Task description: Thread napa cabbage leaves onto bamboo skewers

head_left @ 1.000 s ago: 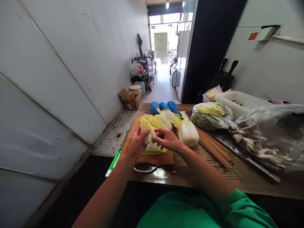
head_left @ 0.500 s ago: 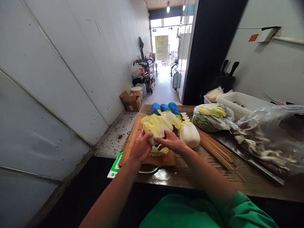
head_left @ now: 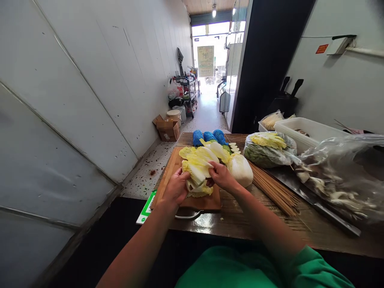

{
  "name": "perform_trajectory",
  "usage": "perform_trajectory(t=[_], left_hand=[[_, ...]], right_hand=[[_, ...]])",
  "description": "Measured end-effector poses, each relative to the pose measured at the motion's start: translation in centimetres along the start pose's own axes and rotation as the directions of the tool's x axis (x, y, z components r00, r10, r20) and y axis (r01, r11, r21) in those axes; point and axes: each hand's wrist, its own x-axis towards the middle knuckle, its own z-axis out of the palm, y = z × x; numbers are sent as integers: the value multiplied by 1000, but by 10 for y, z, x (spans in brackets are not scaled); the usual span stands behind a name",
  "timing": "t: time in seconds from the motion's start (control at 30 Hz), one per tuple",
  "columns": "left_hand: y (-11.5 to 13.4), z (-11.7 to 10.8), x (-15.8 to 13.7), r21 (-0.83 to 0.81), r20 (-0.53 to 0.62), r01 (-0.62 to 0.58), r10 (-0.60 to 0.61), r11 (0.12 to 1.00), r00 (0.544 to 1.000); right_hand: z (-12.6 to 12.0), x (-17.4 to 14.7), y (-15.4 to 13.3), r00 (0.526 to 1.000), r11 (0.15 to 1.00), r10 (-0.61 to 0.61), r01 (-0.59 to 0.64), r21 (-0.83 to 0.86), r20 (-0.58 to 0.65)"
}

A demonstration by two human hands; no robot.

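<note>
Cabbage leaves point(head_left: 195, 168), yellow and white, held over a wooden cutting board point(head_left: 174, 162). Clock centred on the leaves, 12 pointing away from the person. Left hand point(head_left: 175, 188) at 8: thumb pressed on top, other fingers mostly hidden beneath. Right hand point(head_left: 221, 176) at 4: thumb and fingers pinching a leaf's edge. Farther out: pale cabbage head point(head_left: 241, 170) at 3; blue-netted items point(head_left: 209, 137) at 1; thin skewers point(head_left: 274, 190), then a knife point(head_left: 336, 218), at 4.
</note>
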Motion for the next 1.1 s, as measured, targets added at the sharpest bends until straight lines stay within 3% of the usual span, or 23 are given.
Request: perform_trajectory(t=[0.2,0.33,0.4,0.47,0.6,0.73,0.8,0.87,0.97,1.1], left_hand=[[16,-14,-13,-48,36,303,-302,952,953],[31,-33,-21,-140,-31,251,-257,958,966],[38,-41,-23,-171,-82,150,-166,974,983],[42,-46,-24,-160,-120,77,-97,984,988],[36,-48,-19,-66,-139,27,-36,997,990],[20,-40,-10,-24,-108,3,-6,1000,994],[12,-32,-6,-12,-82,-25,24,1000,996],[7,-21,-4,18,-32,-60,61,998,998],[4,-4,-3,67,48,-125,122,990,991],[7,9,3,139,118,-192,176,971,977]], right_hand=[[-6,5,8,988,978,-88,62,-198,-128],[-5,7,15,955,906,-223,128,-403,-197],[-2,5,19,948,853,-289,192,-486,-133],[-1,2,25,939,791,-344,293,-538,6],[-7,-7,32,880,688,-386,475,-548,278],[-20,-15,20,833,618,-427,553,-558,352],[-19,-19,7,837,665,-477,543,-513,268],[-12,-21,-6,865,770,-479,497,-401,152],[-1,-18,-17,946,938,-323,324,-120,25],[0,-8,-17,989,982,-139,132,133,43]])
